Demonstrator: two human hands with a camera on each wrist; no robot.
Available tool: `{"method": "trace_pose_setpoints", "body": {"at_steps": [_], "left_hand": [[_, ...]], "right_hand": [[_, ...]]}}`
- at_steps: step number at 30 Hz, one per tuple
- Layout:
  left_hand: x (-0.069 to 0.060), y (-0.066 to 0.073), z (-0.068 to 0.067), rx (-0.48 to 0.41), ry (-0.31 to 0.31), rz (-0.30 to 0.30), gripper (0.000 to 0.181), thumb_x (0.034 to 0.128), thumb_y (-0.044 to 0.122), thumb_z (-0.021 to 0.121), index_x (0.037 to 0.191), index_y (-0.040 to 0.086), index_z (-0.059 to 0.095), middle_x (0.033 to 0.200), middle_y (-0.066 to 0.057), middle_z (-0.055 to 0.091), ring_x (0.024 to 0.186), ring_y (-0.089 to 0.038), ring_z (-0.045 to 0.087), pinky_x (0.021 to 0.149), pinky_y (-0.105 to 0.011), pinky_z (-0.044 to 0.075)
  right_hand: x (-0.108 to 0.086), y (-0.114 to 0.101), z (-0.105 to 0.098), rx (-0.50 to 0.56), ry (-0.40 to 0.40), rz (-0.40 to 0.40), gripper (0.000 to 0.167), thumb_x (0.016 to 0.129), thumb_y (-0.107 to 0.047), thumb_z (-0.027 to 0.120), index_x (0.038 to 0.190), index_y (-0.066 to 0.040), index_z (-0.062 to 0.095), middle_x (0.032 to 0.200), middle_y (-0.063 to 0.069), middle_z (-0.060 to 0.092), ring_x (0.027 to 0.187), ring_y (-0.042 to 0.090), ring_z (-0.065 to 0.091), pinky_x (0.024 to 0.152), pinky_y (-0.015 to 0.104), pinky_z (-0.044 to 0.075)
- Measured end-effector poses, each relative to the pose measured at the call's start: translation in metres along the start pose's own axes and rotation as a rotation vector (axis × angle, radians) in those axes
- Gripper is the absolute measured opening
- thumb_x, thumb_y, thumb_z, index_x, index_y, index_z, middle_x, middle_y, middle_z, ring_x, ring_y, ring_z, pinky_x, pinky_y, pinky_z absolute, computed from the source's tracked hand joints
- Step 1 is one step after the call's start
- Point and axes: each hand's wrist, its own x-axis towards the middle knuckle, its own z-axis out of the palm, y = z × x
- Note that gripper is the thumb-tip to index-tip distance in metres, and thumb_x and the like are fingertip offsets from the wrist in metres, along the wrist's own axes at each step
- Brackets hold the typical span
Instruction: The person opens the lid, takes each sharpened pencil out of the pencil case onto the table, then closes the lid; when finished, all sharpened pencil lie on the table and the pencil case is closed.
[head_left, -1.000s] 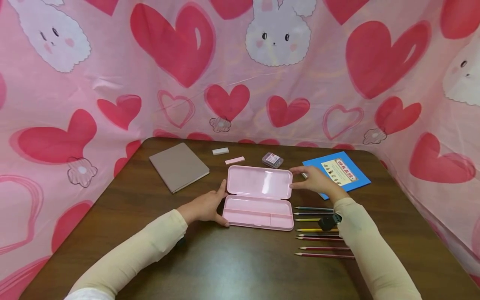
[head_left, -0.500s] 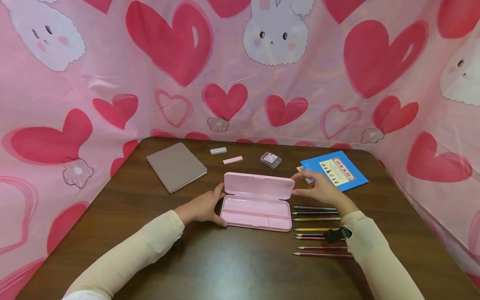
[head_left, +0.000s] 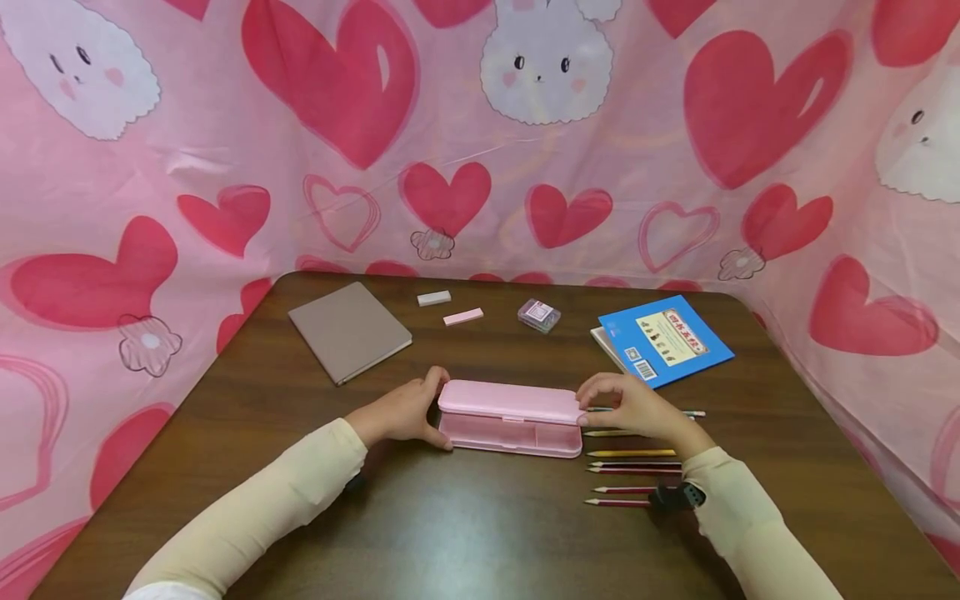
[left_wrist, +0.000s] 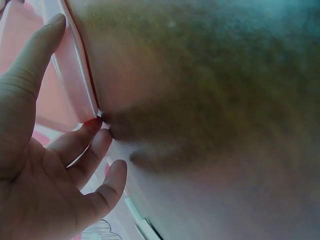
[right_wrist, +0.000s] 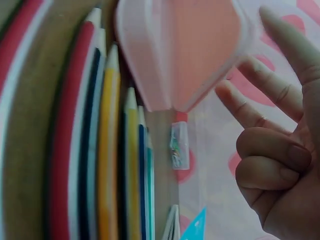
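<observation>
A pink pencil case (head_left: pixel 487 432) lies in the middle of the table in the head view, its lid (head_left: pixel 510 400) tilted partway down over the compartments. My left hand (head_left: pixel 405 408) holds the case's left end, thumb at the front and fingers at the back. In the left wrist view, the thumb (left_wrist: pixel 42 45) lies along the case's end wall. My right hand (head_left: pixel 633 408) holds the lid's right end between thumb and fingers. In the right wrist view, two fingers of the right hand (right_wrist: pixel 285 170) are folded toward the palm while the others reach the lid.
Several pencils (head_left: pixel 630 454) lie in a row right of the case, partly under the right hand. Behind are a taupe notebook (head_left: pixel 351 332), white block (head_left: pixel 433 298), pink block (head_left: pixel 462 317), small clear box (head_left: pixel 538 315) and blue book (head_left: pixel 667 342). A heart-patterned cloth (head_left: pixel 450 125) surrounds the table.
The lid has swung from lying back wide toward the front, down over the case. My right hand has come down and forward with it. The left hand keeps its hold on the case.
</observation>
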Motion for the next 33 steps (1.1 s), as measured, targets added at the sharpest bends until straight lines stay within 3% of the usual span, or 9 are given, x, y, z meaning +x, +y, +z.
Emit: {"method": "trace_pose_setpoints", "body": {"at_steps": [3,7,14,21,33], "left_hand": [[0.000,0.001,0.000,0.003,-0.006,0.002,0.089,0.0576,0.044,0.085,0.121,0.011,0.032,0.113,-0.011,0.059,0.102,-0.022,0.057,0.092,-0.040,0.043],[0.001,0.002,0.000,0.016,-0.007,-0.006,0.087,0.0574,0.045,0.085,0.120,0.012,0.034,0.114,-0.011,0.059,0.103,-0.022,0.057,0.092,-0.040,0.043],[0.001,0.002,-0.001,0.065,-0.033,0.004,0.092,0.0572,0.049,0.084,0.126,0.012,0.036,0.118,-0.011,0.058,0.110,-0.025,0.054,0.095,-0.040,0.042],[0.003,0.002,-0.003,0.092,-0.062,-0.017,0.100,0.0592,0.061,0.077,0.137,0.013,0.036,0.121,-0.011,0.057,0.110,-0.023,0.055,0.095,-0.041,0.043],[0.007,0.010,-0.003,0.115,-0.067,-0.060,0.096,0.0551,0.057,0.081,0.132,0.017,0.039,0.114,-0.010,0.061,0.101,-0.022,0.057,0.089,-0.042,0.046]], "right_hand": [[-0.002,0.000,0.005,-0.021,-0.026,0.024,0.016,0.074,-0.031,0.077,0.083,-0.021,0.067,0.105,0.002,0.063,0.097,0.016,0.055,0.079,0.038,0.048],[0.000,0.000,0.011,-0.128,-0.030,0.030,0.025,0.070,-0.040,0.078,0.083,-0.023,0.065,0.110,0.001,0.061,0.100,0.018,0.054,0.080,0.039,0.048],[0.001,-0.003,0.018,-0.291,-0.066,0.028,0.051,0.067,-0.047,0.078,0.108,-0.018,0.068,0.124,0.006,0.056,0.113,0.025,0.053,0.094,0.048,0.042],[0.001,-0.004,0.019,-0.323,-0.090,0.046,0.055,0.068,-0.049,0.076,0.114,-0.020,0.068,0.132,0.009,0.052,0.119,0.029,0.049,0.097,0.050,0.040],[-0.002,-0.009,0.021,-0.361,-0.088,0.049,0.056,0.068,-0.047,0.077,0.114,-0.017,0.068,0.130,0.011,0.053,0.116,0.030,0.052,0.094,0.048,0.043]]}}
